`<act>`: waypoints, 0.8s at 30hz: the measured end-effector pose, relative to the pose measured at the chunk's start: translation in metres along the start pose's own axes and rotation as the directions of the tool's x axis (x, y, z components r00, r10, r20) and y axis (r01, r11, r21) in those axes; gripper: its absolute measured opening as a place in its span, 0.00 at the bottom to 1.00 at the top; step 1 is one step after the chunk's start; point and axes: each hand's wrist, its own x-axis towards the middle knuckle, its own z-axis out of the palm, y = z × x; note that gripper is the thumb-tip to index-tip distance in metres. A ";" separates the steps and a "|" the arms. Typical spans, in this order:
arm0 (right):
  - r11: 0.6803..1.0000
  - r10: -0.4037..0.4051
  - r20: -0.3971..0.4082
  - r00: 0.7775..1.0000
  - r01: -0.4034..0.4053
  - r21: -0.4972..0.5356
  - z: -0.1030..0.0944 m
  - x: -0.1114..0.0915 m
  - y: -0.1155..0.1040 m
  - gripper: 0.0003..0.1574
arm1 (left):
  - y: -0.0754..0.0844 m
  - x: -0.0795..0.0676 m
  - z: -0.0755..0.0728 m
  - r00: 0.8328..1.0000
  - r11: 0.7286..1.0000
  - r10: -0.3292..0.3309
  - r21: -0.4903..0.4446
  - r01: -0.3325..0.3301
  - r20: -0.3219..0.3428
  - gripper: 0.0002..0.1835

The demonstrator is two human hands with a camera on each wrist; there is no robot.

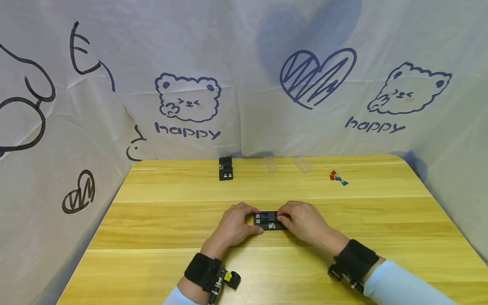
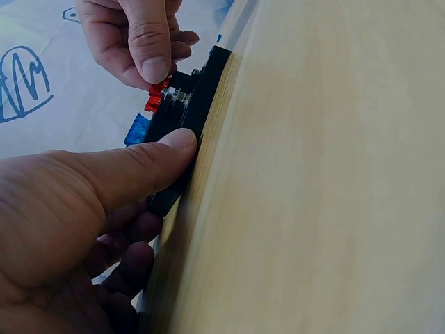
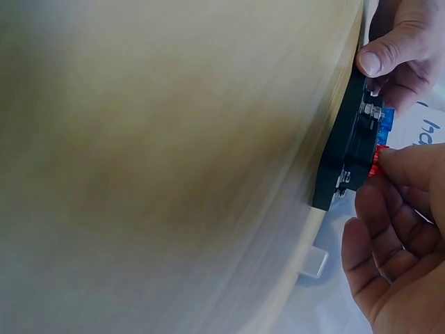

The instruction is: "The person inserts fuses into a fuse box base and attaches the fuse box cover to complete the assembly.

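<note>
A black fuse block point(image 1: 263, 227) with metal screw terminals lies flat on the wooden table in front of the person. The left hand point(image 1: 237, 225) grips its left end, with the thumb along the near edge and fingers at the far side. A blue blade fuse point(image 2: 138, 130) stands in the block near that hand. Over the block's right part, the right hand point(image 1: 305, 221) pinches a red blade fuse point(image 3: 376, 161) between thumb and index finger, at the block's top. Its other fingers are curled loosely. The red fuse is mostly covered by the fingertips in the head view.
Another black fuse block point(image 1: 225, 168) lies at the table's back edge. Two clear plastic covers point(image 1: 270, 164) point(image 1: 303, 165) lie to its right. Several loose red and blue blade fuses point(image 1: 337, 178) form a small group farther right. White cloth with drawings point(image 1: 248, 106) hangs behind the table.
</note>
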 end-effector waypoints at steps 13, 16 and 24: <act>0.999 0.039 -0.030 0.999 -0.039 0.006 -0.015 0.005 0.014 0.03 | -0.001 0.000 0.001 1.000 1.000 0.001 -0.005 -0.001 -0.008 0.29; 0.997 0.071 -0.042 0.997 -0.071 0.018 -0.020 0.010 0.024 0.03 | -0.001 0.000 0.000 1.000 1.000 -0.001 -0.005 0.001 -0.007 0.29; 0.987 0.158 -0.072 0.985 -0.159 -0.009 -0.030 0.024 0.061 0.06 | -0.001 -0.001 0.000 1.000 1.000 0.003 -0.007 -0.003 -0.005 0.29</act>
